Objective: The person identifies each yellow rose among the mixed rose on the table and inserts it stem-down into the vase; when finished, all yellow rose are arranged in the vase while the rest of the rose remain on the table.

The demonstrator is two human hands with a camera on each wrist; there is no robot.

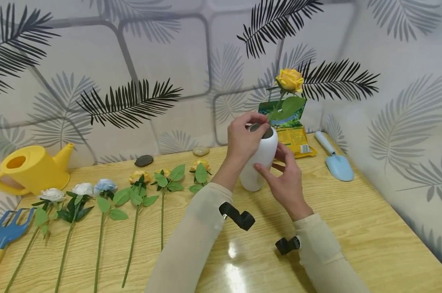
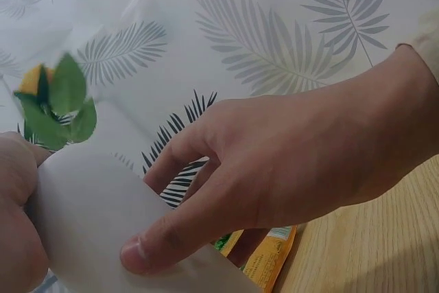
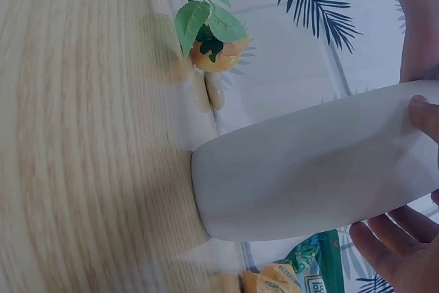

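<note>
A white vase [image 1: 265,154] stands on the wooden table, its base against the tabletop in the right wrist view. My right hand [image 1: 288,181] grips its side, thumb in front and fingers round the far side. At the vase's mouth, my left hand [image 1: 242,137] pinches the stem of a yellow rose [image 1: 289,80], thumb and forefinger meeting where the stem enters. The bloom and a green leaf rise above the rim; the lower stem is hidden inside the vase. In the left wrist view, the right thumb presses the vase wall [image 2: 89,217].
Several artificial roses lie left: white [image 1: 83,189], blue [image 1: 105,186] and yellow [image 1: 139,177]. A yellow watering can [image 1: 41,167] and blue hand fork [image 1: 9,232] are far left. Stones [image 1: 144,160] lie by the wall. A yellow-green packet [image 1: 292,140] and blue trowel [image 1: 339,166] sit right.
</note>
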